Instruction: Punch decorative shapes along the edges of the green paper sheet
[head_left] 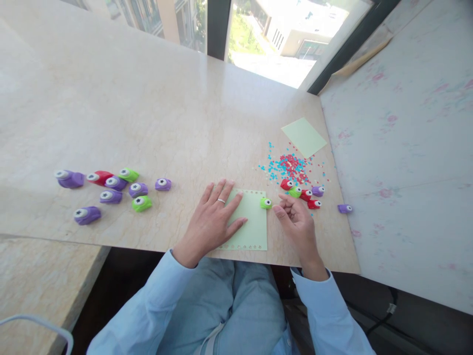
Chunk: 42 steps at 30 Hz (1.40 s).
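My left hand (212,214) lies flat with fingers spread, pressing on a pale green sheet of paper (253,224). Small punched shapes run along the sheet's top and bottom edges. A green craft punch (265,203) with a star on its white button sits on the sheet's right edge. Just right of that punch is my right hand (297,224), its fingers curled and thumb stretched toward the punch, with a small gap between. Nothing shows in its grasp. Close behind the right hand stand several small punches, among them a red one (314,204) and a purple one (318,191).
Red and blue paper confetti (291,166) is strewn behind the right-hand punches, beside another pale green sheet (305,137). More punches, such as a purple one (87,215), stand on the left. A lone purple punch (345,209) is near the floral wall (399,162).
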Motion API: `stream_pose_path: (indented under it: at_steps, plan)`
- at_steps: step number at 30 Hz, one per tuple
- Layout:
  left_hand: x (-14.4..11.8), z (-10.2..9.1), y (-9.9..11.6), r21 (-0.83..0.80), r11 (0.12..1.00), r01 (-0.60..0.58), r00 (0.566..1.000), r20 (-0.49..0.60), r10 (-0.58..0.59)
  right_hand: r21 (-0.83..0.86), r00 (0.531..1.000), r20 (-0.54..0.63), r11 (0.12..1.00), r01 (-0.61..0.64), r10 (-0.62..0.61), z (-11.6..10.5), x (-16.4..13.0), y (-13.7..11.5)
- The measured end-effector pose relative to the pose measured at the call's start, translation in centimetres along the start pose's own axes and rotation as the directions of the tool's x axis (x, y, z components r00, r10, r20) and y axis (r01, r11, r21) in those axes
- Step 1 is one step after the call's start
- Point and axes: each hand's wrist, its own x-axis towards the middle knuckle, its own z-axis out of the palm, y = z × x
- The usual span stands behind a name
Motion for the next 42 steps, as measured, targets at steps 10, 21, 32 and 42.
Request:
stream_pose_path:
  at_steps: [10,21,32,42]
  plan:
    - [0.0,0.1,0.0,0.027,1.0,0.0,1.0,0.008,0.0,-0.048,0.955,0.254,0.988,-0.145,0.153,-1.2,4.9,-2.2]
    - [0.0,0.1,0.1,-0.004,1.0,-0.007,1.0,-0.012,0.007,-0.449,0.869,0.376,0.883,-0.133,0.322,-0.4,6.3,-3.9]
    - [0.0,0.4,-0.1,-0.075,0.997,-0.007,0.999,-0.048,0.003,-0.684,0.86,0.338,0.727,-0.054,0.382,0.8,7.0,-5.1]
    - [0.0,0.4,-0.1,-0.025,1.0,0.0,1.0,-0.031,-0.001,-0.444,0.927,0.253,0.885,-0.142,0.275,0.5,5.4,-3.4]
